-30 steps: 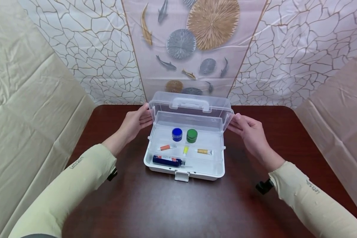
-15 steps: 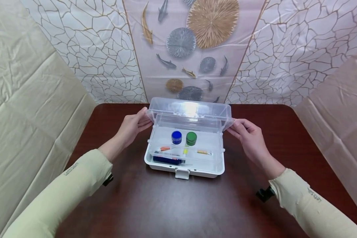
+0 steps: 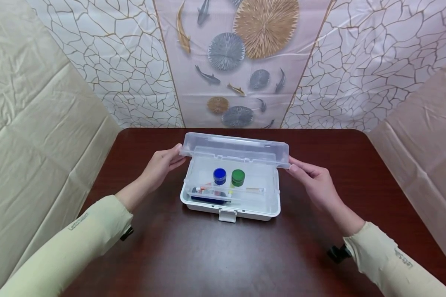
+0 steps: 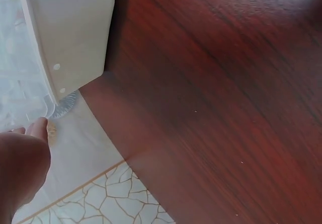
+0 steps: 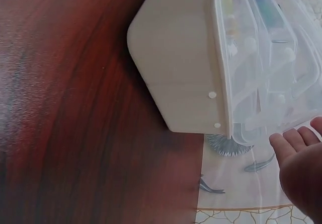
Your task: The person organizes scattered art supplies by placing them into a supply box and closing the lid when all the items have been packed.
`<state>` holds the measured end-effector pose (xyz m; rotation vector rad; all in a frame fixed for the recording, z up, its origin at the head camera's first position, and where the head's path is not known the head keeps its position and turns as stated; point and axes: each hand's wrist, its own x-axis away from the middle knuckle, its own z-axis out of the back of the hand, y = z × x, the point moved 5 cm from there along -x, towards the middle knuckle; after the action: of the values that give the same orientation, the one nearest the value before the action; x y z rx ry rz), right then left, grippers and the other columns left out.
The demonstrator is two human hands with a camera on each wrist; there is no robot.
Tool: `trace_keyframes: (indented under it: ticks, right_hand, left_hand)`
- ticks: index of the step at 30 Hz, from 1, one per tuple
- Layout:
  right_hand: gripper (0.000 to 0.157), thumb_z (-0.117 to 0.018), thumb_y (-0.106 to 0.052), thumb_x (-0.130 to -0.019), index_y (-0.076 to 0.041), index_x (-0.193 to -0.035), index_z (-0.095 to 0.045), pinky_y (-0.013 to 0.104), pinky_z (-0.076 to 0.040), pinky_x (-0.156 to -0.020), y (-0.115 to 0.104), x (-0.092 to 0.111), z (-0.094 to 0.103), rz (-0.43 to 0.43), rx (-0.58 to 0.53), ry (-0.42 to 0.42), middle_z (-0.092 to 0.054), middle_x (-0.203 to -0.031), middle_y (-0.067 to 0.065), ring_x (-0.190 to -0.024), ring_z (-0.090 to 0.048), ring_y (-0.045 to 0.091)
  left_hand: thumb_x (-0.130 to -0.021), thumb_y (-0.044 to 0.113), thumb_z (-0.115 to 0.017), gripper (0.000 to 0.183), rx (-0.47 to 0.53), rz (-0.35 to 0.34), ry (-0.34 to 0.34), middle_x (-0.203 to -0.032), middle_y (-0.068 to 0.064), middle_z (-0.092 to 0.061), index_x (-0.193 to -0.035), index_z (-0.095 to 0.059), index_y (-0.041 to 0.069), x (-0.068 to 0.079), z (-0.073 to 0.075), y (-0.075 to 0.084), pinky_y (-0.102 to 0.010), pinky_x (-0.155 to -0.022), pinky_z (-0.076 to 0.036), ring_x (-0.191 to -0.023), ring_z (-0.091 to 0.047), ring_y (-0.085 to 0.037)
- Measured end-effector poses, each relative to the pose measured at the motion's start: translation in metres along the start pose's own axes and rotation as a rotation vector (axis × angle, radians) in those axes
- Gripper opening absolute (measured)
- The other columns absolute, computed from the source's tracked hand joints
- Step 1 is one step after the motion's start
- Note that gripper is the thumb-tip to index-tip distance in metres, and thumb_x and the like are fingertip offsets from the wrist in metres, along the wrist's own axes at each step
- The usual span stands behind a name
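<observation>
A white plastic storage box stands on the table with its clear hinged lid partly raised, tilted forward over the back part. My left hand holds the lid's left corner, thumb in front and fingers beyond it. At the right corner, my right hand holds the lid in the same way. Inside sit a blue paint jar and a green paint jar. In front of them, seen through clear plastic, lie small paint tubes and a dark blue bottle.
The dark red-brown wooden table extends around the box. A white latch hangs at the box's front. Behind the table is a patterned cloth backdrop, with a cream cloth wall on the left and another on the right.
The lid has swung forward and down, with both hands following it at its corners. Its handle side now faces more forward. The jars and tubes have stayed in the box.
</observation>
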<state>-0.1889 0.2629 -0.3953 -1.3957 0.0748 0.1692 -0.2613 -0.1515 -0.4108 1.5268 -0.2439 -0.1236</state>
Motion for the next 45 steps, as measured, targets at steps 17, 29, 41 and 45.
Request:
trace_keyframes:
  ticks: [17,29,41,45]
  right_hand:
    - [0.045,-0.076,0.001,-0.097,0.001,-0.141,-0.067,0.014,-0.052,-0.1,0.01,0.031,-0.006,0.158,0.254,-0.061,-0.064,-0.146,0.003,-0.132,-0.057,-0.006]
    - [0.054,-0.082,0.004,-0.09,-0.005,-0.142,-0.069,0.008,-0.044,-0.105,0.016,0.044,-0.013,0.221,0.319,-0.085,-0.064,-0.146,0.017,-0.134,-0.056,-0.006]
    - [0.054,-0.082,0.007,-0.089,-0.001,-0.14,-0.068,0.007,-0.044,-0.104,0.031,0.048,-0.016,0.26,0.366,-0.085,-0.063,-0.146,0.019,-0.134,-0.055,-0.008]
    - [0.053,-0.083,0.006,-0.089,0.0,-0.139,-0.069,0.006,-0.043,-0.104,0.034,0.049,-0.018,0.263,0.381,-0.082,-0.063,-0.146,0.019,-0.133,-0.055,-0.009]
  left_hand:
    - [-0.105,0.021,-0.068,0.046,-0.384,-0.141,-0.011,-0.14,-0.019,-0.068,-0.145,-0.064,-0.001,0.034,0.006,-0.013,-0.023,-0.103,-0.052,-0.122,-0.067,-0.016]
    - [-0.097,0.013,-0.079,0.057,-0.369,-0.163,-0.052,-0.15,-0.014,-0.062,-0.15,-0.06,0.001,0.046,0.004,-0.026,-0.037,-0.111,-0.052,-0.136,-0.06,-0.024]
    - [-0.09,0.027,-0.089,0.071,-0.554,-0.23,-0.05,-0.156,0.004,-0.055,-0.153,-0.059,0.015,0.05,0.002,-0.038,-0.051,-0.122,-0.041,-0.148,-0.051,-0.021]
    - [-0.089,0.033,-0.09,0.073,-0.581,-0.234,-0.045,-0.156,0.009,-0.054,-0.154,-0.059,0.02,0.051,0.001,-0.04,-0.049,-0.122,-0.041,-0.148,-0.05,-0.018]
